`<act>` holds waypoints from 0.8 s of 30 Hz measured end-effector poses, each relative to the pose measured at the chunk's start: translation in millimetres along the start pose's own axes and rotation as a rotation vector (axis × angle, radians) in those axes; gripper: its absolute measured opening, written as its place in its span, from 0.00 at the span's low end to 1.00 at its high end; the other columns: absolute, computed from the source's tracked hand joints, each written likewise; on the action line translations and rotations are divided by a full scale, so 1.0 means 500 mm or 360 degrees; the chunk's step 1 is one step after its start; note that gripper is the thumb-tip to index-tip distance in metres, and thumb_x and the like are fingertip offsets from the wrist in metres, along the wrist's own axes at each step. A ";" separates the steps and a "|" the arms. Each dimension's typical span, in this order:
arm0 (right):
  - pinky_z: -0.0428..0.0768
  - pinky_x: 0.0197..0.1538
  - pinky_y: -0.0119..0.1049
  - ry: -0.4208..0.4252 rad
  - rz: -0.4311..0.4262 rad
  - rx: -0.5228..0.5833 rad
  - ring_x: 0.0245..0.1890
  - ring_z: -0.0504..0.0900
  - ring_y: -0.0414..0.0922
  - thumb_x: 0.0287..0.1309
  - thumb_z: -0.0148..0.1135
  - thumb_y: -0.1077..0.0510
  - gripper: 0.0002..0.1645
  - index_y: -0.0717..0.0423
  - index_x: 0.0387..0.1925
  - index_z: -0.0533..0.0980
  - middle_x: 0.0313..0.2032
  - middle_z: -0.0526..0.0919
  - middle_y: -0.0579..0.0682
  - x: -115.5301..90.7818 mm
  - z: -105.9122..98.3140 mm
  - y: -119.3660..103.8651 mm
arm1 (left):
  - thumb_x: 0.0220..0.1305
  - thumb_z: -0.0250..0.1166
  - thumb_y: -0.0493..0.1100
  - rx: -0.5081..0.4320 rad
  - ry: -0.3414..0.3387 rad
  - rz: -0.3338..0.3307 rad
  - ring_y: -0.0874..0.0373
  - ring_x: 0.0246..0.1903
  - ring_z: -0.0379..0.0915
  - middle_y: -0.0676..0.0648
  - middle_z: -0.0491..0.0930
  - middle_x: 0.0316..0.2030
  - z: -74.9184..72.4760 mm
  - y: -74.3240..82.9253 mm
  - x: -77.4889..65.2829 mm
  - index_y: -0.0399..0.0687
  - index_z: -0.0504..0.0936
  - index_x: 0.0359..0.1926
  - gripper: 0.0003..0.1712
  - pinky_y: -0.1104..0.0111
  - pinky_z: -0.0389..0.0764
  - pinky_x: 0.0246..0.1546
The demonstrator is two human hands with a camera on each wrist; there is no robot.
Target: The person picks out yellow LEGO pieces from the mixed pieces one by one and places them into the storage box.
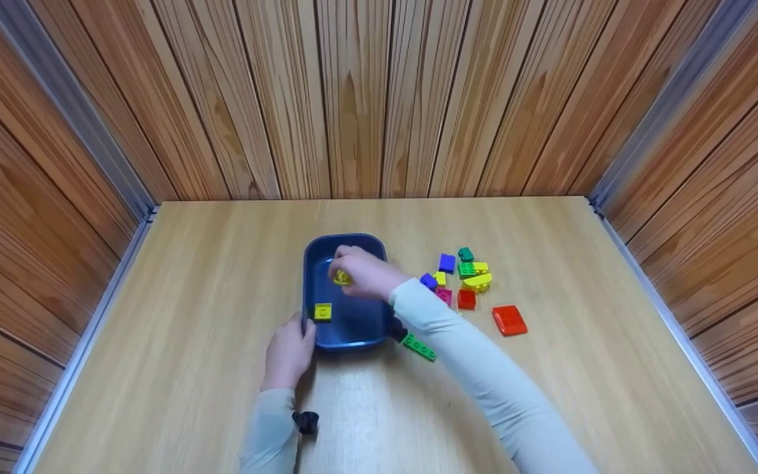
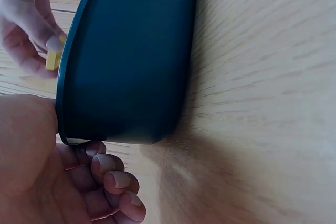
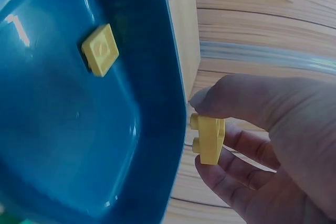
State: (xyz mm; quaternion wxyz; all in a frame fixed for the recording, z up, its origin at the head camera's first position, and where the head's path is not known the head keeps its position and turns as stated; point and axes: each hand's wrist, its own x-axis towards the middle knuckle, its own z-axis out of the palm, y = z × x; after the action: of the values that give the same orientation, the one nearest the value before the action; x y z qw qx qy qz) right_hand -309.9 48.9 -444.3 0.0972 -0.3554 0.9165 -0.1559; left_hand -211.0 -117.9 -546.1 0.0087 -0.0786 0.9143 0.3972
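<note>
A deep blue plastic tub stands on the table, one yellow toy brick lying on its floor near the left wall. My left hand grips the tub's near left rim, its thumb over the edge as the right wrist view shows. Above the tub, my right hand pinches a second yellow brick between thumb and fingers, studs facing sideways in the right wrist view. The left wrist view shows the tub's outer wall with the left fingers curled beneath the rim.
Right of the tub lie loose bricks: purple, green, a yellow curved one, red and pink. A flat red piece sits farther right. A long green brick lies beside the right forearm. Wooden panels enclose the table.
</note>
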 end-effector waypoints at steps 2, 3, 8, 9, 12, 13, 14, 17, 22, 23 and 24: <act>0.73 0.55 0.37 -0.0022 0.0006 0.0016 0.51 0.70 0.43 0.55 0.67 0.60 0.16 0.48 0.47 0.81 0.49 0.73 0.46 0.005 0.010 -0.006 | 0.71 0.48 0.47 -0.0007 0.0000 0.0000 0.51 0.31 0.74 0.44 0.75 0.27 0.001 0.000 -0.001 0.38 0.76 0.50 0.18 0.57 0.76 0.36; 0.72 0.56 0.37 -0.0033 -0.0003 0.0018 0.51 0.70 0.43 0.55 0.67 0.61 0.16 0.49 0.47 0.81 0.50 0.73 0.46 0.007 0.016 -0.009 | 0.71 0.49 0.47 -0.0007 0.0005 0.0006 0.51 0.32 0.75 0.44 0.77 0.30 0.001 0.000 -0.001 0.38 0.76 0.50 0.18 0.55 0.77 0.38; 0.73 0.55 0.38 -0.0104 -0.0035 0.0005 0.50 0.72 0.44 0.54 0.67 0.62 0.17 0.53 0.48 0.81 0.49 0.73 0.47 0.019 0.044 -0.019 | 0.71 0.49 0.47 -0.0003 0.0027 0.0049 0.51 0.33 0.75 0.42 0.79 0.33 0.000 -0.001 -0.002 0.38 0.76 0.53 0.20 0.52 0.77 0.40; 0.74 0.55 0.38 -0.0114 -0.0035 0.0002 0.49 0.72 0.43 0.54 0.68 0.62 0.18 0.54 0.48 0.81 0.47 0.73 0.47 0.021 0.050 -0.020 | 0.71 0.49 0.47 -0.0004 0.0024 0.0051 0.51 0.32 0.75 0.42 0.79 0.33 0.000 -0.002 -0.002 0.37 0.75 0.54 0.21 0.52 0.77 0.40; 0.74 0.54 0.37 -0.0130 -0.0016 -0.0005 0.48 0.72 0.43 0.54 0.68 0.62 0.19 0.54 0.49 0.81 0.45 0.73 0.46 0.020 0.060 -0.021 | 0.71 0.48 0.47 0.0001 0.0008 0.0048 0.51 0.32 0.75 0.44 0.77 0.30 0.001 -0.002 0.000 0.37 0.74 0.57 0.22 0.54 0.77 0.40; 0.74 0.54 0.37 -0.0130 -0.0011 -0.0003 0.48 0.71 0.43 0.54 0.68 0.62 0.19 0.54 0.49 0.81 0.45 0.73 0.46 0.020 0.062 -0.020 | 0.71 0.48 0.47 0.0003 0.0007 0.0046 0.51 0.31 0.75 0.44 0.77 0.29 0.001 -0.002 0.000 0.37 0.73 0.58 0.23 0.54 0.77 0.40; 0.74 0.54 0.38 -0.0129 -0.0008 -0.0001 0.48 0.71 0.43 0.54 0.68 0.62 0.19 0.54 0.49 0.81 0.45 0.73 0.46 0.019 0.063 -0.020 | 0.71 0.48 0.47 0.0006 0.0010 0.0043 0.51 0.31 0.74 0.44 0.76 0.28 0.002 -0.003 0.000 0.37 0.73 0.59 0.23 0.54 0.77 0.39; 0.75 0.53 0.38 -0.0130 0.0010 0.0026 0.48 0.71 0.44 0.54 0.68 0.63 0.18 0.53 0.49 0.81 0.45 0.73 0.46 0.019 0.065 -0.019 | 0.71 0.49 0.47 0.0010 0.0028 0.0054 0.50 0.32 0.75 0.43 0.78 0.31 0.002 -0.003 0.001 0.37 0.73 0.58 0.23 0.53 0.77 0.40; 0.75 0.52 0.37 -0.0168 0.0040 0.0039 0.46 0.72 0.43 0.55 0.67 0.63 0.18 0.54 0.49 0.81 0.44 0.73 0.46 0.021 0.071 -0.016 | 0.70 0.49 0.47 0.0002 0.0054 0.0064 0.50 0.32 0.75 0.42 0.78 0.31 0.002 -0.002 0.000 0.37 0.75 0.56 0.22 0.52 0.77 0.40; 0.75 0.52 0.37 -0.0181 0.0050 0.0039 0.46 0.72 0.43 0.55 0.67 0.63 0.18 0.54 0.49 0.81 0.44 0.73 0.46 0.020 0.072 -0.015 | 0.71 0.49 0.47 -0.0005 0.0040 0.0055 0.50 0.32 0.75 0.42 0.77 0.30 0.002 -0.002 0.000 0.37 0.74 0.57 0.23 0.53 0.77 0.41; 0.75 0.52 0.37 -0.0193 0.0056 0.0030 0.46 0.72 0.43 0.55 0.67 0.63 0.18 0.54 0.49 0.81 0.43 0.73 0.46 0.020 0.074 -0.014 | 0.71 0.48 0.47 -0.0014 0.0030 0.0037 0.50 0.34 0.76 0.42 0.79 0.32 0.001 -0.001 -0.001 0.37 0.74 0.59 0.23 0.53 0.77 0.42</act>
State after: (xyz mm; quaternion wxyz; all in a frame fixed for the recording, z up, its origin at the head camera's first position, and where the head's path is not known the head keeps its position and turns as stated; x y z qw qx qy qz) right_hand -302.3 29.1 -476.9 0.1586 -0.3470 0.9136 -0.1409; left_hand -210.6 -117.7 -546.7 -0.0049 -0.0718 0.9135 0.4004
